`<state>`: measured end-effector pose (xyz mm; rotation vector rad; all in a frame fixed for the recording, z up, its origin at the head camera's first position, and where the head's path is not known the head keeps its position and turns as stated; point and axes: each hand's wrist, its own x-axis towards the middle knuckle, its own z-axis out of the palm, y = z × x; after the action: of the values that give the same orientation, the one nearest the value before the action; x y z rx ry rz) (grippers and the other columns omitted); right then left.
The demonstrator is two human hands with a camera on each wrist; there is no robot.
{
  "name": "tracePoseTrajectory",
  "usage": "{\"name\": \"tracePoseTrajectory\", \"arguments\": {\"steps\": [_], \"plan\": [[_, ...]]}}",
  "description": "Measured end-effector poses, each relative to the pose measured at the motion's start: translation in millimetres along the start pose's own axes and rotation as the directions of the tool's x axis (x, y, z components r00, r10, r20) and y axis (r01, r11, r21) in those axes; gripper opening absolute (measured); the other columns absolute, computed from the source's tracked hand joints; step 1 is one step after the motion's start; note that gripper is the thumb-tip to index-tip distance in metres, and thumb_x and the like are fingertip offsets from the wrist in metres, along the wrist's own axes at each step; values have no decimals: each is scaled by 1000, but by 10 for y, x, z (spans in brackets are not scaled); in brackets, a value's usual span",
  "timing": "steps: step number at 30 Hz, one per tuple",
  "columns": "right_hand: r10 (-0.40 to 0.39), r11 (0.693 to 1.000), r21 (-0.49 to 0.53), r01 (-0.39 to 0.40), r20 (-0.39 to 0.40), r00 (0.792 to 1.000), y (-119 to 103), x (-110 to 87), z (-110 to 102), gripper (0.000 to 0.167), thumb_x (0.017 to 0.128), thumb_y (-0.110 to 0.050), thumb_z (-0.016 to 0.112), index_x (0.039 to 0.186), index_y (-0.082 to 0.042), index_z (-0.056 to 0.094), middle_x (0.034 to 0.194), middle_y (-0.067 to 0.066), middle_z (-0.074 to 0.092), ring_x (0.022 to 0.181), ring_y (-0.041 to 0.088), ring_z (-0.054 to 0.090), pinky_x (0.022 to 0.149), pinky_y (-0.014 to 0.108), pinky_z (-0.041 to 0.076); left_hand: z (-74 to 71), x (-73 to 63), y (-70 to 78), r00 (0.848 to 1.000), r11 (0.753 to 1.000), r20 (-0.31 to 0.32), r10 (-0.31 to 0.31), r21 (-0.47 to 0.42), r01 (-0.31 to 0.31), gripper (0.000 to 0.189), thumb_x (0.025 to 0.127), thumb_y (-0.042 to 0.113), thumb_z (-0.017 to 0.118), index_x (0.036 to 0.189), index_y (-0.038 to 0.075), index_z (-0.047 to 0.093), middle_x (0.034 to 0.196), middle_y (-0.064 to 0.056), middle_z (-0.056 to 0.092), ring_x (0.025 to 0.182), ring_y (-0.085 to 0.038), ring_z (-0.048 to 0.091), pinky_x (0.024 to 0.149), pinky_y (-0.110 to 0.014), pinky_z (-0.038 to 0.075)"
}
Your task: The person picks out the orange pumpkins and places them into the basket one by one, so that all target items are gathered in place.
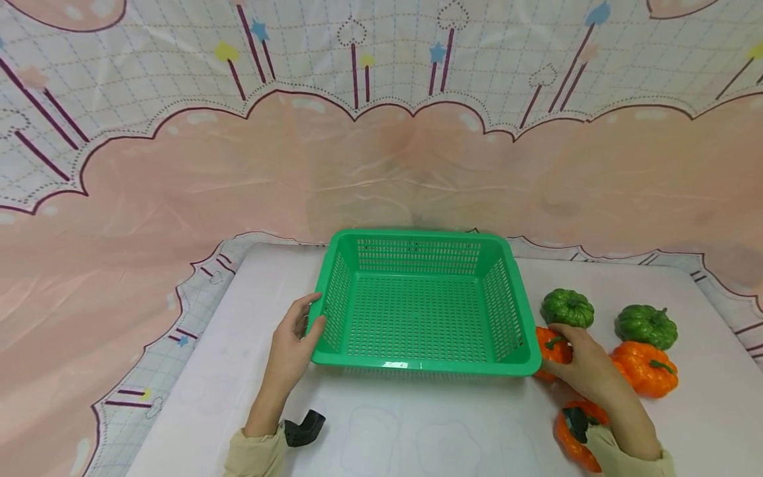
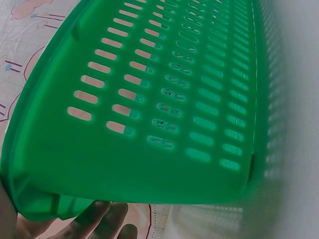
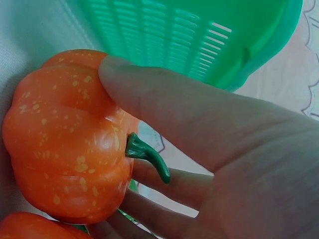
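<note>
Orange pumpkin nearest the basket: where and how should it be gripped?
Grip the orange pumpkin across opposite sides of its rounded body, likely from the right: the green basket stands close on its left, and the slender stem looks a poor hold.

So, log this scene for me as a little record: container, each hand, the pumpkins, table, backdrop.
container: green basket, upright
left hand: holds the basket's left rim
right hand: holds an orange pumpkin beside the basket's right side
near green pumpkin: just beyond the right hand
far green pumpkin: farther right, behind another orange pumpkin
further orange pumpkin: by the right sleeve, partly hidden
table: white
backdrop: patterned cloth
</note>
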<state>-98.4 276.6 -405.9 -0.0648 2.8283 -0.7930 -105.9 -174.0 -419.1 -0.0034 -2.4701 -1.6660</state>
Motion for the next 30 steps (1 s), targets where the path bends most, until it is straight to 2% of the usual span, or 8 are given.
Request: {"name": "tracePoseTrajectory", "arguments": {"steps": [13,30], "plan": [[16,1000,-12,-15,13,1000,-6,10,2,76,86,-30,77,139,10,42,134,39,43,112,51,48,91,65,45,-3,0,-14,1000,1000,3,-2,-8,2,42,101,13,59,142,13,51,138,-20,57,125,-35,58,102,-54,46],[-14,1000,-26,12,-46,999,-34,-29,-9,72,83,-27,80,137,8,47,132,36,49,113,51,49,91,67,43,-1,3,-12,1000,1000,3,-17,-4,17,43,101,13,58,142,14,50,138,-19,57,125,-34,58,99,-54,48]]}}
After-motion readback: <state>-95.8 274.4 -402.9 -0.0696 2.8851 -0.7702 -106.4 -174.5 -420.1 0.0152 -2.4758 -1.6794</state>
